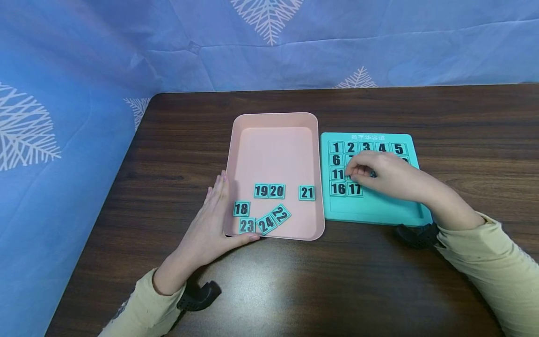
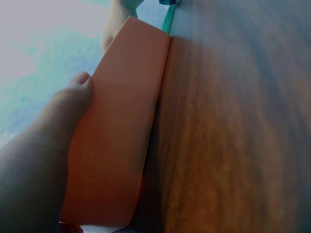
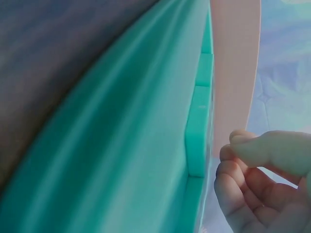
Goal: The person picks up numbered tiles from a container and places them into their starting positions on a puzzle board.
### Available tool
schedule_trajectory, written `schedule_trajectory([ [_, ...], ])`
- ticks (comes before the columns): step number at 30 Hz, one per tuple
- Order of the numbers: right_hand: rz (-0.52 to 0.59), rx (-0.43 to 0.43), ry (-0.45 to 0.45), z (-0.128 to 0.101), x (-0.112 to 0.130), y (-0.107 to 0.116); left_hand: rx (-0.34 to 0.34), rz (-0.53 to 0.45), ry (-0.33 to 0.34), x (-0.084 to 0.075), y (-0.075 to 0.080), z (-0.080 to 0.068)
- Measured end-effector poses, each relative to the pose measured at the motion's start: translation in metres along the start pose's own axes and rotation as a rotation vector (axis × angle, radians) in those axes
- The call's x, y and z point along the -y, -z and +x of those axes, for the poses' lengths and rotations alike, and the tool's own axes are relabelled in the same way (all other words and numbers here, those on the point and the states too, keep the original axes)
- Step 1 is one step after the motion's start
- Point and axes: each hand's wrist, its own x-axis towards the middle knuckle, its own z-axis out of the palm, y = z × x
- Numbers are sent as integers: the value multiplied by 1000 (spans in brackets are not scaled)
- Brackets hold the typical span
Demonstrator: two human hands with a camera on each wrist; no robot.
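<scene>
My left hand [image 1: 208,234] lies along the left side and near-left corner of a pink tray [image 1: 275,150], fingers straight and the thumb on the near rim. In the left wrist view the thumb [image 2: 73,102] rests against the tray's outer wall [image 2: 121,111]. My right hand [image 1: 387,175] hovers over a teal number board [image 1: 379,208], covering some of its tiles. The fingers [image 3: 231,194] are curled, thumb tip meeting the index finger; no tile shows between them. Tiles 16 [image 1: 338,189] and 17 [image 1: 355,189] sit in the board's fourth row.
In the tray lie loose tiles: 19 [image 1: 261,191], 20 [image 1: 276,191], 21 [image 1: 306,193], 18 [image 1: 241,208], 23 [image 1: 247,225], 24 [image 1: 266,224] and 22 [image 1: 280,214]. Tray and board stand side by side on a dark wooden table [image 1: 320,290]. A blue cloth [image 1: 189,56] hangs behind.
</scene>
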Motion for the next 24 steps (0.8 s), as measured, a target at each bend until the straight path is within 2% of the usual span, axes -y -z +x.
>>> schedule_trajectory([
  [10, 39, -20, 41, 10, 17, 7, 10, -3, 11, -1, 1, 0],
  [20, 63, -36, 112, 37, 51, 17, 9, 0, 15, -1, 1, 1],
  [24, 77, -16, 143, 50, 65, 17, 17, -2, 22, -1, 1, 1],
])
